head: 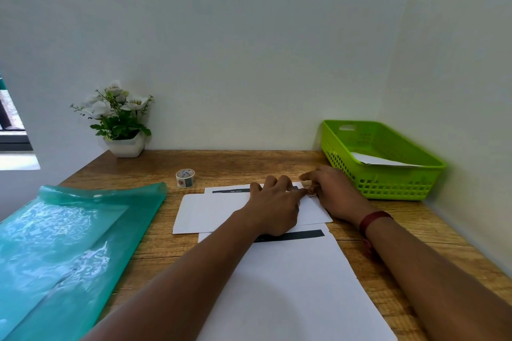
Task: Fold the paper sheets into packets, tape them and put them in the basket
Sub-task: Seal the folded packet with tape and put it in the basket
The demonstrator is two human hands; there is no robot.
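Note:
A folded white paper packet (216, 212) lies on the wooden desk (249, 163), on top of a flat white sheet (285, 285) with a black bar. My left hand (274, 207) presses flat on the packet's right part, fingers spread. My right hand (329, 188) is at the packet's far right corner, its fingertips pinching a small piece of patterned tape (310, 193) against the paper. A roll of patterned tape (185, 178) stands behind the packet to the left. The green basket (388, 180) at the far right holds one white packet (379, 160).
A teal plastic folder (63, 243) with paper inside covers the desk's left side. A potted plant with white flowers (122, 119) stands at the back left by the wall. Walls close off the back and right. A window edge shows at far left.

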